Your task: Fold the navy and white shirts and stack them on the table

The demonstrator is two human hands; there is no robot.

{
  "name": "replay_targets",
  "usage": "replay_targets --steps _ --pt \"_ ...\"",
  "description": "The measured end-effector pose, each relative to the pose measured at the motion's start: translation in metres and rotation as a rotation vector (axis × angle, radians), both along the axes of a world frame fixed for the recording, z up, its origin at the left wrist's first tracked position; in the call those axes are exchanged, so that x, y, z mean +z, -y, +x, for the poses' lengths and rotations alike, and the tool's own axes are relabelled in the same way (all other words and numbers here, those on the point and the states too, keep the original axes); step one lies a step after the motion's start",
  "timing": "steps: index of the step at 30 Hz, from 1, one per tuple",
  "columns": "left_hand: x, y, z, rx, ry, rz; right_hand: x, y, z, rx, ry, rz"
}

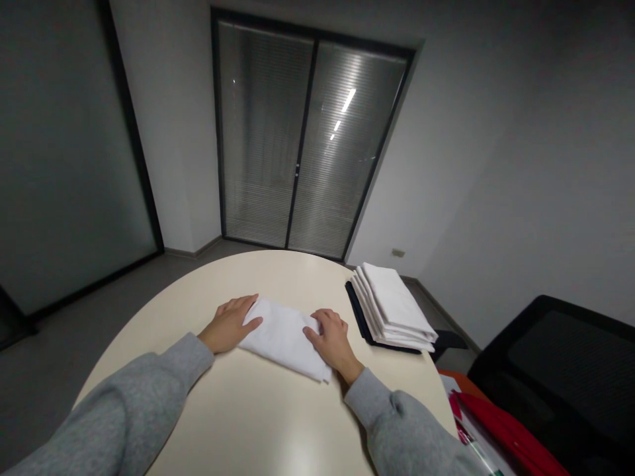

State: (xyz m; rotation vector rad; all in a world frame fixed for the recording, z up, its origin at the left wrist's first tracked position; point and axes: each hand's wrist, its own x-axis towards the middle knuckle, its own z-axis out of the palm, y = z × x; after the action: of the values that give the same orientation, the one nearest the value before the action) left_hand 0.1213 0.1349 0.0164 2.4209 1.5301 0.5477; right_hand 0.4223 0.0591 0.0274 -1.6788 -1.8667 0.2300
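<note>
A folded white cloth lies flat on the round cream table, its near edge slightly slanted. My left hand holds its left end, the thumb on top and the fingers along the far left corner. At the right end, my right hand grips the cloth with the thumb on top and the fingers bent over the far right corner. Parts of the fingertips are hidden. To the right of my right hand stands a stack of folded white cloths, resting on a dark folded cloth or pad.
A black mesh chair stands at the right. Beside the table's right edge are a red bag or cloth and other items, partly out of view. Beyond the table are a window with blinds and a white wall.
</note>
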Motion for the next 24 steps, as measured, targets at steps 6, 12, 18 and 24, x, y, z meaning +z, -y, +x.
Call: replay_targets --steps 6,12,18,24 --pt "0.004 0.001 0.001 -0.011 0.043 0.015 0.004 -0.002 0.000 0.050 0.011 0.073" --pt "0.011 -0.006 -0.002 0.032 0.140 -0.069 0.011 -0.010 0.002 0.076 0.011 0.195" --pt "0.012 -0.009 -0.001 0.063 0.360 -0.191 0.037 -0.028 0.002 0.084 -0.040 0.372" --pt "0.035 -0.014 -0.028 -0.001 0.905 -0.399 0.066 0.033 -0.012 0.368 0.007 0.489"
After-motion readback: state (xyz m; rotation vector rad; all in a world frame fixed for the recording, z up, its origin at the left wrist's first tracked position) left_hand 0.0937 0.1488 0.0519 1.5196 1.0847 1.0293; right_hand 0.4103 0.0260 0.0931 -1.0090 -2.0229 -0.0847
